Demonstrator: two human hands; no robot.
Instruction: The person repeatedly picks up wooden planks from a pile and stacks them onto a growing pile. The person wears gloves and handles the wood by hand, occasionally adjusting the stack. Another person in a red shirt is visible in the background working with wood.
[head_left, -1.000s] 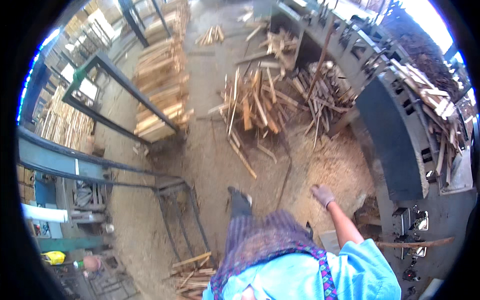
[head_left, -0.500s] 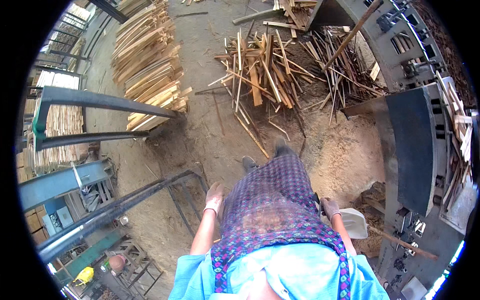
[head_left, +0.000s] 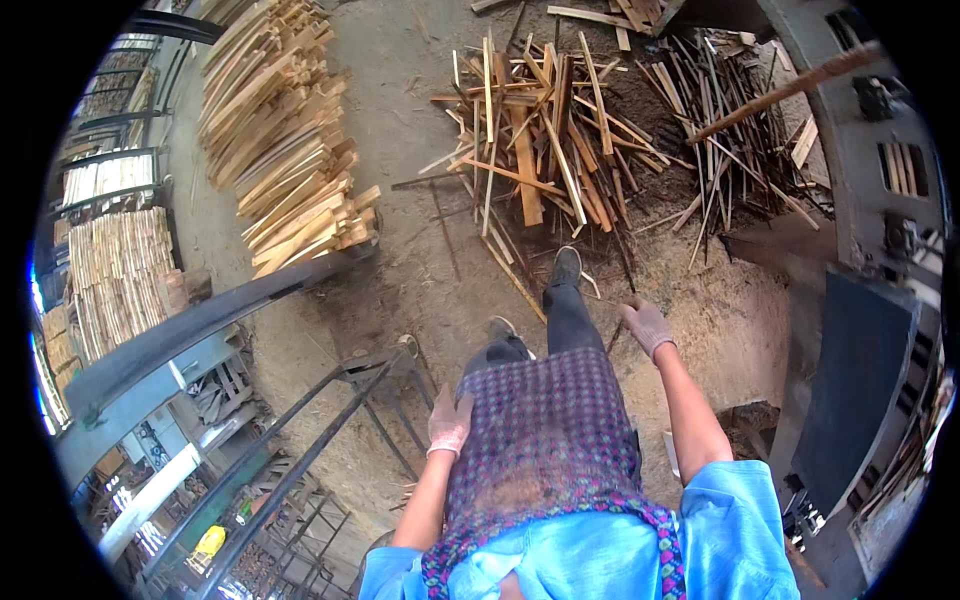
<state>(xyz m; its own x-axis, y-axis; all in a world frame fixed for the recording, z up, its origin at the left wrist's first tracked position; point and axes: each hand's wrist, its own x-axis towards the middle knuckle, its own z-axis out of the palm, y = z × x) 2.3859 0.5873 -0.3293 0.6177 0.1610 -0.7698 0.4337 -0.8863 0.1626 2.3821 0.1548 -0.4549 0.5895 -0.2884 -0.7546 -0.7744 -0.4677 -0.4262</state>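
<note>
My left hand (head_left: pixel 450 421), in a pale thin glove, hangs beside the dark patterned apron (head_left: pixel 545 420). Its fingers are stretched out and hold nothing. Out in front on the right is my right hand (head_left: pixel 647 325), gloved too, with loosely bent fingers and nothing visible in them. Below it a thin dark stick on the floor passes close to the fingers in the picture. Ahead of my feet lies a loose heap of wooden strips (head_left: pixel 540 140). One shoe (head_left: pixel 567 265) is stretched forward near the heap's edge.
A long stack of boards (head_left: pixel 285 140) runs along the left. Dark metal rails (head_left: pixel 290 470) stand close on my left. A second pile of thin sticks (head_left: pixel 715 150) lies right of the heap, beside machinery with a dark panel (head_left: pixel 850 350). Sawdust (head_left: pixel 730 330) covers the floor there.
I have stepped forward, and the wood heap is nearer. My right hand has swung ahead from beside the apron. My left hand stays near the apron, and one leg reaches forward.
</note>
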